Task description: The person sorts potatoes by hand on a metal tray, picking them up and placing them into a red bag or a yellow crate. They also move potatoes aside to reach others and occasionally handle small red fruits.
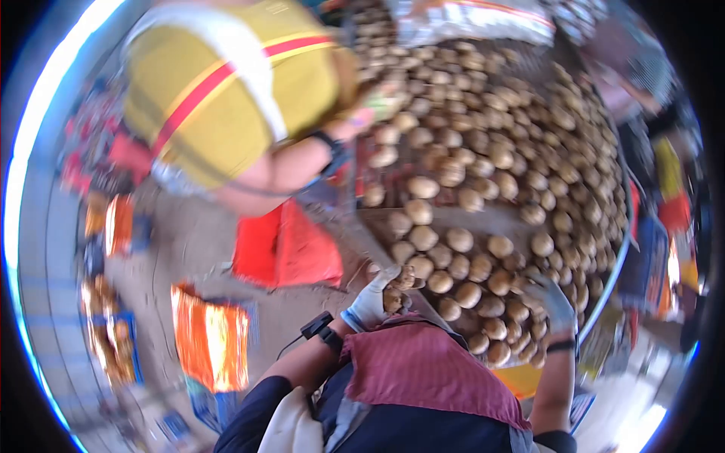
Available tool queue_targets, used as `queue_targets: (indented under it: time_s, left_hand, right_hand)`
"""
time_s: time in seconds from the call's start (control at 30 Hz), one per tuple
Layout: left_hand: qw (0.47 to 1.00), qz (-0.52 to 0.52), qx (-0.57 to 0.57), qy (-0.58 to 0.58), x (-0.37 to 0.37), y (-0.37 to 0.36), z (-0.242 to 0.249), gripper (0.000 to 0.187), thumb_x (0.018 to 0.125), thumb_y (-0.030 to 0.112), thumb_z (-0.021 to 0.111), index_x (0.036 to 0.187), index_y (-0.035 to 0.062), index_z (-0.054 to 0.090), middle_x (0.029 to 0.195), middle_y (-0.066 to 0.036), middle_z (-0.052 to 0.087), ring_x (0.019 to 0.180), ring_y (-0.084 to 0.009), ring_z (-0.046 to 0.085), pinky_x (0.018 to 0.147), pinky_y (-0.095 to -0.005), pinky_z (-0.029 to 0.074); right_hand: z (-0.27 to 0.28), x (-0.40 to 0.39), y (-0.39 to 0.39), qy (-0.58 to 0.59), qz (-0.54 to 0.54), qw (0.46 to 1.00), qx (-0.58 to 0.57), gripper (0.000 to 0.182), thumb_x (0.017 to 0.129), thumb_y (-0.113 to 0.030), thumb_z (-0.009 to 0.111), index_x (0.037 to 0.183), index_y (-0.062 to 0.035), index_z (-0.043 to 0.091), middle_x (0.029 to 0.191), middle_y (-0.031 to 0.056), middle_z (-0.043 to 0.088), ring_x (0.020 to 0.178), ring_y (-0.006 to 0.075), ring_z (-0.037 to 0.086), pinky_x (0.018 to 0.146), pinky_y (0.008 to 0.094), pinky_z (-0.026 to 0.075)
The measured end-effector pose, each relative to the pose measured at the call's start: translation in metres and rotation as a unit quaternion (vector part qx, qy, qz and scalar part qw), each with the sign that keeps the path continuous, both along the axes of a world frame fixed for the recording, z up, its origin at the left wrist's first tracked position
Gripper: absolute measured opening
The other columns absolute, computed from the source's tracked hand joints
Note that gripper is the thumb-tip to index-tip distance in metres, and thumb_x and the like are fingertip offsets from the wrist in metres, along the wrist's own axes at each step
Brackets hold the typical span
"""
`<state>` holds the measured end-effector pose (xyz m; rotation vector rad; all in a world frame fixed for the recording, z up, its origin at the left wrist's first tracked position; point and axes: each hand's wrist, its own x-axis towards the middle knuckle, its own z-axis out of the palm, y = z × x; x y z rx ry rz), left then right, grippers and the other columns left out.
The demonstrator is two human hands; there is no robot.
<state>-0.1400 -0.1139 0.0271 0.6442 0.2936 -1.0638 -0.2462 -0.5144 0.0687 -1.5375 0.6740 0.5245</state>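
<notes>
Round tan-brown potatoes [468, 294] lie spread over a wide sorting table in front of me. My left hand [368, 302], in a pale glove, is at the table's near left edge, closed around a few darker potatoes [394, 296] close to my body. To the right, my right hand [553, 302], also gloved, reaches in among the potatoes. Its fingers are stretched out over them and slightly blurred. A maroon striped apron [430, 362] covers my front, and a dark device is strapped on my left wrist.
A person in a yellow top [234, 90] leans over the table at left, an arm among the potatoes. A red bin [287, 245] stands below the table edge. An orange bag [210, 340] is on the floor. Another person [630, 60] is at the far right.
</notes>
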Motion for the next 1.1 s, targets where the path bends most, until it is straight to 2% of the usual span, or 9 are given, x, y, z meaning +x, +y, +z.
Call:
queue_targets:
  time_s: [0.13, 0.3, 0.33, 0.43, 0.5, 0.7, 0.93, 1.03, 1.1]
  left_hand:
    - [0.991, 0.113, 0.029, 0.062, -0.016, 0.053, -0.014, 0.039, 0.098, 0.046, 0.052, 0.119, 0.0147, 0.062, 0.112, -0.007, 0.068, 0.076, -0.0179, 0.063, 0.061, -0.0289, 0.050]
    - [0.973, 0.197, 0.070, 0.099, -0.032, 0.094, -0.019, 0.031, 0.096, 0.044, 0.055, 0.116, 0.0229, 0.063, 0.110, 0.000, 0.069, 0.081, -0.0155, 0.063, 0.069, -0.0290, 0.048]
    - [0.972, 0.203, 0.068, 0.100, -0.036, 0.100, -0.028, 0.031, 0.096, 0.044, 0.055, 0.116, 0.0229, 0.063, 0.110, 0.000, 0.069, 0.081, -0.0155, 0.063, 0.069, -0.0290, 0.048]
    - [0.958, 0.236, 0.060, 0.154, -0.046, 0.116, -0.053, 0.025, 0.095, 0.044, 0.056, 0.101, 0.0215, 0.065, 0.100, -0.002, 0.069, 0.079, -0.0167, 0.063, 0.066, -0.0299, 0.047]
    - [0.950, 0.243, 0.062, 0.184, -0.047, 0.131, -0.060, 0.025, 0.094, 0.043, 0.057, 0.097, 0.0198, 0.066, 0.096, -0.002, 0.069, 0.077, -0.0163, 0.062, 0.063, -0.0309, 0.047]
    - [0.855, 0.485, -0.181, -0.004, 0.122, 0.271, 0.046, 0.012, 0.096, 0.025, 0.057, 0.098, 0.0140, 0.060, 0.091, -0.001, 0.061, 0.083, -0.0110, 0.061, 0.072, -0.0270, 0.053]
    - [0.869, 0.381, 0.232, -0.217, 0.207, 0.310, 0.059, 0.059, 0.103, 0.041, 0.031, 0.153, 0.0095, 0.027, 0.157, -0.012, 0.030, 0.144, -0.0280, 0.030, 0.119, -0.0423, 0.022]
    - [0.939, 0.225, 0.223, -0.131, 0.190, 0.359, -0.124, 0.026, 0.101, 0.029, 0.051, 0.108, 0.0067, 0.063, 0.097, -0.008, 0.068, 0.091, -0.0189, 0.066, 0.081, -0.0328, 0.058]
    - [0.936, 0.116, 0.327, -0.055, 0.107, 0.177, -0.019, 0.022, 0.096, 0.030, 0.058, 0.081, 0.0146, 0.060, 0.071, 0.002, 0.060, 0.063, -0.0068, 0.058, 0.050, -0.0219, 0.050]
  right_hand:
    - [-0.029, -0.005, 0.029, -0.152, -0.237, 0.933, 0.226, 0.045, 0.091, -0.031, 0.063, 0.123, 0.0000, 0.060, 0.109, 0.0085, 0.065, 0.096, 0.0214, 0.064, 0.083, 0.0336, 0.054]
    - [0.027, 0.115, 0.228, -0.086, 0.016, 0.912, 0.402, 0.058, 0.097, -0.043, 0.049, 0.136, 0.0011, 0.046, 0.105, 0.0062, 0.062, 0.075, 0.0227, 0.060, 0.067, 0.0362, 0.052]
    - [-0.053, 0.146, 0.245, -0.013, 0.163, 0.638, 0.753, 0.059, 0.100, -0.044, 0.045, 0.139, 0.0003, 0.044, 0.113, 0.0077, 0.061, 0.084, 0.0231, 0.062, 0.074, 0.0355, 0.053]
    - [-0.051, 0.189, 0.364, -0.051, 0.195, 0.609, 0.767, 0.058, 0.103, -0.044, 0.043, 0.142, -0.0011, 0.042, 0.121, 0.0082, 0.059, 0.100, 0.0199, 0.061, 0.082, 0.0345, 0.052]
    - [-0.024, 0.194, 0.394, -0.063, 0.160, 0.935, 0.310, 0.057, 0.102, -0.043, 0.048, 0.139, -0.0002, 0.046, 0.124, 0.0059, 0.058, 0.110, 0.0192, 0.058, 0.088, 0.0346, 0.051]
    - [-0.040, 0.160, 0.337, -0.186, 0.366, 0.908, 0.080, 0.043, 0.099, -0.033, 0.055, 0.129, -0.0021, 0.055, 0.118, 0.0104, 0.063, 0.111, 0.0211, 0.061, 0.095, 0.0359, 0.049]
    - [-0.017, 0.052, 0.230, -0.283, 0.158, 0.884, -0.336, 0.023, 0.090, -0.026, 0.059, 0.091, -0.0045, 0.064, 0.088, 0.0158, 0.066, 0.085, 0.0373, 0.064, 0.073, 0.0482, 0.051]
    - [-0.042, -0.018, 0.169, -0.180, 0.071, 0.867, -0.459, 0.028, 0.090, -0.032, 0.056, 0.081, -0.0071, 0.065, 0.074, 0.0146, 0.065, 0.071, 0.0368, 0.064, 0.062, 0.0482, 0.050]
    - [-0.028, -0.048, 0.140, 0.011, -0.003, 0.873, -0.487, 0.030, 0.091, -0.034, 0.055, 0.079, -0.0081, 0.065, 0.070, 0.0149, 0.065, 0.064, 0.0366, 0.064, 0.058, 0.0475, 0.051]
